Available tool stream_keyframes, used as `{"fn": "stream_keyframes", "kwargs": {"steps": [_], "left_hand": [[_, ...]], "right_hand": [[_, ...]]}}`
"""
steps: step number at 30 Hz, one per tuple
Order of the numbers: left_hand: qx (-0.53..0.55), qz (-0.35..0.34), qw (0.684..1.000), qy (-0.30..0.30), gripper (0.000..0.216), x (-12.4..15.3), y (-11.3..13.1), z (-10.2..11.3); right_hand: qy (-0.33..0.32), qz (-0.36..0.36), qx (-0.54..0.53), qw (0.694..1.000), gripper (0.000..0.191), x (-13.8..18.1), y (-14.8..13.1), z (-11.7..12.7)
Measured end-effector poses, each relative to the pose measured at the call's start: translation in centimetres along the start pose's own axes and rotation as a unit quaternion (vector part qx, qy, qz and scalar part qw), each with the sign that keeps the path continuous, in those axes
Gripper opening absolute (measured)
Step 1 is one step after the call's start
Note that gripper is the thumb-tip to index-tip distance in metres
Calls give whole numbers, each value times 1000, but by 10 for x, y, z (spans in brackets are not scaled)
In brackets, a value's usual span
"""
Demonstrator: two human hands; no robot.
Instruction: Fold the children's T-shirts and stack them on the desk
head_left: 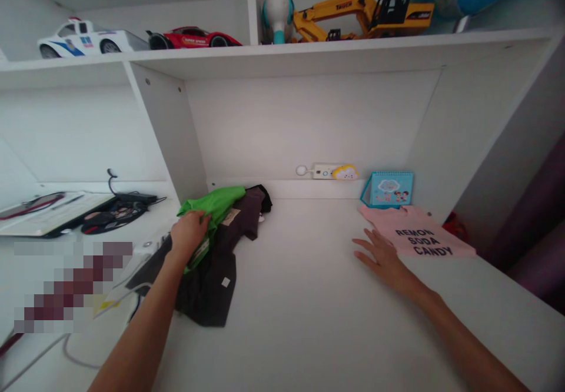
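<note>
My left hand (189,234) is closed on a green garment (215,205) that lies on top of a pile of dark clothes (216,274) on the white desk (304,298). My right hand (383,256) lies flat with its fingers spread on the desk, touching the left edge of a folded pink shirt (419,239) printed with black letters. The two hands are well apart, one on each side of the bare middle of the desk.
A blue spiral notebook (391,189) and a white power strip (326,171) stand at the back wall. A laptop (48,212) and cables lie at the left. Toy cars (88,39) and a yellow excavator (362,15) sit on the upper shelf.
</note>
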State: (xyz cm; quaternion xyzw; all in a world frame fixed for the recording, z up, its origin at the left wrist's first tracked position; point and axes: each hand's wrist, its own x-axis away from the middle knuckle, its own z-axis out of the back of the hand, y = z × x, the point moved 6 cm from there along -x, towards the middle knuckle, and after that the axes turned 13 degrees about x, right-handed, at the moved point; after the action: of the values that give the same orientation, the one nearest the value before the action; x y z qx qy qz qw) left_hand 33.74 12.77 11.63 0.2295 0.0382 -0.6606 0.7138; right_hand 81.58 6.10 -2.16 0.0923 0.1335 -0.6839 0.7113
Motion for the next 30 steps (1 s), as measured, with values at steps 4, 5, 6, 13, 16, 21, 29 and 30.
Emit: {"fn": "stream_keyframes", "kwargs": {"steps": [4,5,6,13,16,21,29,30], "left_hand": [[103,-28,989,104,41,19,54,43],[142,-53,983,104,40,31,78,48],[188,-95,974,80,39,45,104,47],[308,-422,754,-399,64,170,210,-36],[244,-386,799,-391,55,167,178,-63],[199,-341,864,-311,54,138,134,-86],[189,-367,888,-204,44,149,174,-75],[187,-366,893,-184,51,153,185,-73]], "right_hand": [[37,16,-135,990,41,2,-46,40],[26,19,-198,980,42,2,-62,49],[-1,24,-274,962,45,3,-78,55],[-109,-26,-505,856,50,10,-109,48],[-27,-130,-344,930,45,24,-54,42],[-21,19,-215,976,36,65,-51,70],[-65,-18,-413,908,19,44,-84,67],[-64,-50,-483,872,21,34,-85,69]]}}
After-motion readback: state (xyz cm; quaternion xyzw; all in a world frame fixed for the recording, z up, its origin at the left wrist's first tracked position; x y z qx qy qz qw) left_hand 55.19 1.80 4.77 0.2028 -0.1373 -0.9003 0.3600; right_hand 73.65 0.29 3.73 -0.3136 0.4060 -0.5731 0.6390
